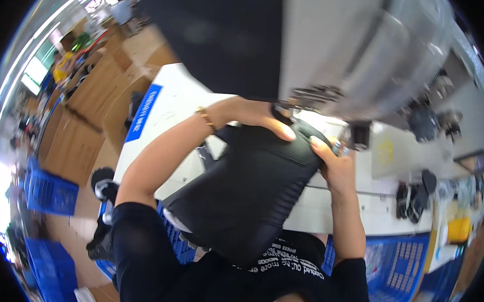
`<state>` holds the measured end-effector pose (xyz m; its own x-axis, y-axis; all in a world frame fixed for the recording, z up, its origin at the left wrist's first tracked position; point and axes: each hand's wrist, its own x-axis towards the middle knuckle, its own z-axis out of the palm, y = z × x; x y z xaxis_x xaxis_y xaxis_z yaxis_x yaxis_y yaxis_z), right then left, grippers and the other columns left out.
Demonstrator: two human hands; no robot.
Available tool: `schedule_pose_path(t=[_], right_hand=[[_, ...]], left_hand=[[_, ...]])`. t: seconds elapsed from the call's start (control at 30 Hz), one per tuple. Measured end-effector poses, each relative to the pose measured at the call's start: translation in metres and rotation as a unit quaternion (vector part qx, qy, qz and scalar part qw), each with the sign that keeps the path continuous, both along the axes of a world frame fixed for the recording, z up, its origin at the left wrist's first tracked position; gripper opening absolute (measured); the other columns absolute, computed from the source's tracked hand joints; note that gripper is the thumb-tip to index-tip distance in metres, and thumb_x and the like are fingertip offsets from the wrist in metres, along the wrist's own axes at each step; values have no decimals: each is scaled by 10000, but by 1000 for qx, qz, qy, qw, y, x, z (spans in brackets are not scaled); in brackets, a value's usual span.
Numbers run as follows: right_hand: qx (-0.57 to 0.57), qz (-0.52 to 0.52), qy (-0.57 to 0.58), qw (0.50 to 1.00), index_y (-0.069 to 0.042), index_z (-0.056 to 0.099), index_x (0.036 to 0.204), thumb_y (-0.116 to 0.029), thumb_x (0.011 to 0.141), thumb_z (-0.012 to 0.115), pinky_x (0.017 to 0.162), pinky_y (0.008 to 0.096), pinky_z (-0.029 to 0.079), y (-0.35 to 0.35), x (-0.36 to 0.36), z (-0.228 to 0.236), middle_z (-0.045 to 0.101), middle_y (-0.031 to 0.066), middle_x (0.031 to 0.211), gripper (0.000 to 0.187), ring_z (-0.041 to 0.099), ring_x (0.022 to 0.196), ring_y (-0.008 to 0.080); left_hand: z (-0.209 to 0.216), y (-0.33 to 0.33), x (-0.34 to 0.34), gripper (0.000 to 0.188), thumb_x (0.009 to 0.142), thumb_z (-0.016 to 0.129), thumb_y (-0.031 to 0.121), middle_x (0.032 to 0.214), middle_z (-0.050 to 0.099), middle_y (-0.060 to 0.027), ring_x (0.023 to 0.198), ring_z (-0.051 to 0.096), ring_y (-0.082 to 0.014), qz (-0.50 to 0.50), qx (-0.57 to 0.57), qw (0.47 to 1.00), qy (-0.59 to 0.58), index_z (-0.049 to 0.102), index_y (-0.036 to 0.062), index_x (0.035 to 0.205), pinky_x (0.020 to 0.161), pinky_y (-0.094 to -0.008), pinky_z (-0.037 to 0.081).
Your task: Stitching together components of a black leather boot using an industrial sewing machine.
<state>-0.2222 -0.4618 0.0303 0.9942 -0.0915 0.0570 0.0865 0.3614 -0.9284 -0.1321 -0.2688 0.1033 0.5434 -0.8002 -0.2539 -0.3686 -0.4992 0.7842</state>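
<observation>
A black leather boot upper [246, 173], ribbed along one side, slants from my chest up to the sewing machine [335, 52]. My left hand [257, 116] grips its far end, thumb on top and fingers hidden beneath or behind the machine head. At the same far end, on the right, my right hand [333, 161] pinches the edge with its thumb on the leather. Both hands are close under the lit needle area, but the needle itself cannot be made out. A white lining shows at the near left edge of the upper.
White worktable [370, 212] under the machine. Blue plastic baskets [397, 268] stand at the right front and more [51, 190] at the left. Dark shoe parts [412, 201] lie on the table's right. Cardboard-brown partitions [80, 99] and other people [64, 68] are at the far left.
</observation>
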Motion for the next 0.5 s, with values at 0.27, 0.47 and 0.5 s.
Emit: schedule_pose_path(t=[0.27, 0.47, 0.5], right_hand=[[-9, 68, -23, 997, 66, 586, 908, -21, 777, 586, 653, 259, 491, -19, -3, -3, 612, 104, 825, 157, 599, 718, 153], [-121, 43, 46, 991, -23, 561, 845, -116, 795, 591, 318, 157, 319, -14, -7, 20, 547, -3, 640, 109, 448, 403, 30], [-141, 33, 51, 988, -43, 553, 827, -138, 800, 590, 262, 149, 250, -15, -4, 20, 527, -22, 609, 105, 388, 339, 11]], left_hand=[[-15, 6, -30, 715, 514, 671, 650, 833, 626, -133, 851, 594, -225, 115, -143, 950, -252, 633, 56, 909, 747, -296, 430], [-29, -5, -56, 1157, 502, 646, 688, 1333, 232, -220, 1266, 179, -353, 197, -3, 945, -260, 239, -62, 1283, 963, -591, 191], [-32, -5, -54, 1164, 500, 643, 694, 1318, 255, -217, 1265, 187, -348, 193, -7, 942, -275, 234, -59, 1288, 966, -586, 189]])
